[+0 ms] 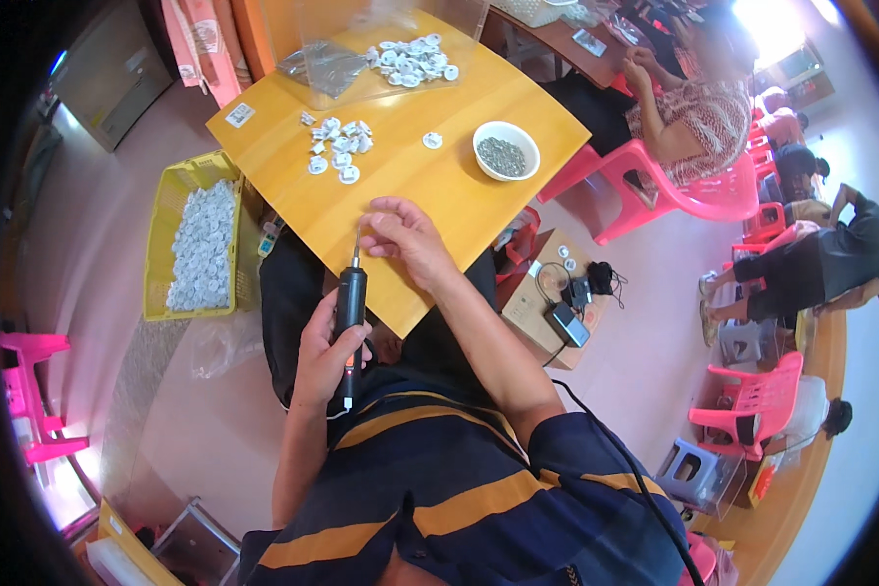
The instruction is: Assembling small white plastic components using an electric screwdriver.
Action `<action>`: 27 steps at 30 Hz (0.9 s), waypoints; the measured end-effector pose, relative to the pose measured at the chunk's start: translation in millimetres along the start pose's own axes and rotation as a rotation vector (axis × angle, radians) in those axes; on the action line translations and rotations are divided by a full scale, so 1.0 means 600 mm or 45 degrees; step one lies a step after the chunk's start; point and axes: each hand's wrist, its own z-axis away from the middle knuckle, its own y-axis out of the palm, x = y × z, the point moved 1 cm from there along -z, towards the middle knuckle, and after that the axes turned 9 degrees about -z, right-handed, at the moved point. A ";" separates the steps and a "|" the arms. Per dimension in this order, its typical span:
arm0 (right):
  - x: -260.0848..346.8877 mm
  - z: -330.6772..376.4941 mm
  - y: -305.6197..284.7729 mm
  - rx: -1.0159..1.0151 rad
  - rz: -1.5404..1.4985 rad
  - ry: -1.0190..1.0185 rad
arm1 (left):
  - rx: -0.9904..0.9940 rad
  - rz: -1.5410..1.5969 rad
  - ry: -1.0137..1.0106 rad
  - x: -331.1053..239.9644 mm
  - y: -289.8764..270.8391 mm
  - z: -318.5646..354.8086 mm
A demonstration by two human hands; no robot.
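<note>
My left hand (pixel 318 350) is wrapped round a black cordless electric screwdriver (pixel 352 303), held upright with its bit pointing away from me. A white cable plugs into its base. Beside the bit's tip, my right hand (pixel 410 244) has its thumb and index finger brought together; whatever they pinch is too small to make out. Beyond my hands, a small heap of round white plastic parts (pixel 342 146) lies on the yellow wooden table (pixel 410 186). One single white part (pixel 432 141) sits apart from it. A white bowl (pixel 529 168) at the right holds small metal screws (pixel 501 154).
At the table's far side, more white parts (pixel 412 61) lie beside a grey plastic bag (pixel 322 68). Left of the table stands a yellow basket (pixel 156 259) full of white parts. A cardboard box (pixel 527 303) with cables stands at the right, near a seated person (pixel 693 127).
</note>
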 end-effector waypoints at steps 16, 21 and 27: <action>0.136 -0.180 -0.073 -0.540 2.273 -0.769 | 0.013 0.000 0.011 -0.004 -0.005 0.002; 0.139 -0.181 -0.098 -0.540 2.198 -0.842 | 0.026 0.020 0.008 -0.002 -0.007 0.003; 0.114 -0.142 -0.091 -0.466 1.167 -0.690 | 0.049 0.024 -0.010 -0.006 -0.006 0.004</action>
